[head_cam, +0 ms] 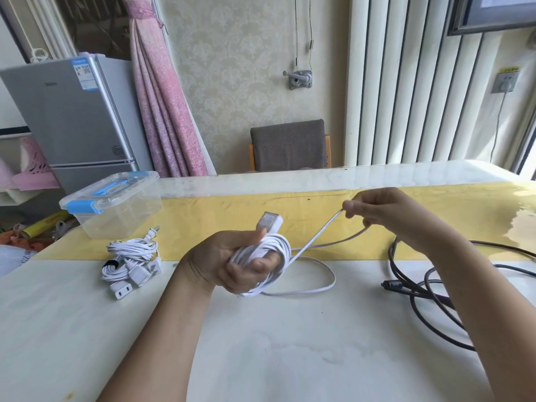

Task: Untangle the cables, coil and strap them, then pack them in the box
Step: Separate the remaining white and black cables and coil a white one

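My left hand (232, 262) grips a coil of white flat cable (275, 250) above the table, its white socket end (268, 221) sticking up past my thumb. From the coil the cable runs taut up to my right hand (383, 213), which pinches it between thumb and fingers. A loose loop of the same cable (327, 282) lies on the table below. A bundle of white cables (130, 262), bound with a black strap, lies at the left. A tangled black cable (420, 288) lies at the right. The clear plastic box (116, 210) with blue latches stands lidded at the back left.
The white table (261, 343) carries a yellow strip (290, 213) across its middle. Behind it stand a brown chair (290, 146), a small silver fridge (78, 123) and a pink curtain (162, 111). Clutter lies on the floor at the left.
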`<action>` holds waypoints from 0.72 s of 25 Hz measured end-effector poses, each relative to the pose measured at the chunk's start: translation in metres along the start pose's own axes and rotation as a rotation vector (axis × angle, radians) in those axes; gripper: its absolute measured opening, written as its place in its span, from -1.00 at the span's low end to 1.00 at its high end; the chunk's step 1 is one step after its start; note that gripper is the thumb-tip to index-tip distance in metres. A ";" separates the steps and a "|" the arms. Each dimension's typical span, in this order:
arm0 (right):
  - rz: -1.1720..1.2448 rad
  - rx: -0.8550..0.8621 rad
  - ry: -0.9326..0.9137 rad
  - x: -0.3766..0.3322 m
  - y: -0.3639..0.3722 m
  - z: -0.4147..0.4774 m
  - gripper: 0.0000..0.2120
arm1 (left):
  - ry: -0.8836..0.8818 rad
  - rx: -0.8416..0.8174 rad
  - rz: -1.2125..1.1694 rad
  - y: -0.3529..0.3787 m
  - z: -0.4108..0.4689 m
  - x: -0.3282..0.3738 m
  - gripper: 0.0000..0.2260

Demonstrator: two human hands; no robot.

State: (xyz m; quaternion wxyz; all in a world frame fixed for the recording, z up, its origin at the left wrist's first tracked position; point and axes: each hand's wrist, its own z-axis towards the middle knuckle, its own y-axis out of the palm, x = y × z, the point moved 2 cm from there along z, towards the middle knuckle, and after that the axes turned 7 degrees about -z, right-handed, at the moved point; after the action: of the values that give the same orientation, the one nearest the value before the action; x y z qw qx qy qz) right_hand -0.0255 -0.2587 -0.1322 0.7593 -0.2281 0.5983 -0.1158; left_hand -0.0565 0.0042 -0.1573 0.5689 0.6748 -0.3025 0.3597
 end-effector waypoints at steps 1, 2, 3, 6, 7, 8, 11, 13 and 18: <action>0.143 -0.015 0.016 -0.001 0.000 0.000 -0.75 | -0.036 0.049 0.062 -0.002 0.002 -0.001 -0.65; 0.285 -0.050 0.040 -0.003 0.000 -0.001 -0.74 | -0.075 0.132 0.140 -0.003 0.004 -0.002 -0.64; 0.397 -0.097 0.060 -0.007 0.002 -0.002 -0.74 | -0.106 0.232 0.209 -0.006 0.003 -0.003 -0.62; 0.514 -0.211 0.033 -0.017 0.012 -0.005 -0.71 | -0.137 0.473 0.315 -0.010 0.007 -0.004 -0.45; 0.508 -0.238 0.010 -0.021 0.016 -0.006 -0.68 | -0.133 0.544 0.319 -0.011 0.008 -0.004 -0.42; 0.493 -0.263 -0.020 -0.024 0.021 -0.007 -0.67 | -0.112 0.614 0.307 -0.013 0.009 -0.004 -0.39; 0.460 -0.354 -0.112 -0.036 0.035 -0.013 -0.64 | 0.056 0.781 0.187 -0.018 0.013 0.001 -0.34; 0.428 -0.434 -0.156 -0.043 0.047 -0.019 -0.63 | 0.205 0.866 0.103 -0.020 0.014 0.006 -0.35; 0.240 -0.652 -0.259 -0.050 0.089 -0.034 -0.69 | 0.480 0.985 -0.010 -0.030 0.012 0.012 -0.45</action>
State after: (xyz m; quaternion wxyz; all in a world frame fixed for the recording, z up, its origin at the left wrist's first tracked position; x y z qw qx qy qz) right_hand -0.0802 -0.1658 -0.1385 0.7244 -0.3990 0.5252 0.2006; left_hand -0.0234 -0.0029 -0.1648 0.2403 0.7619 0.0432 0.6000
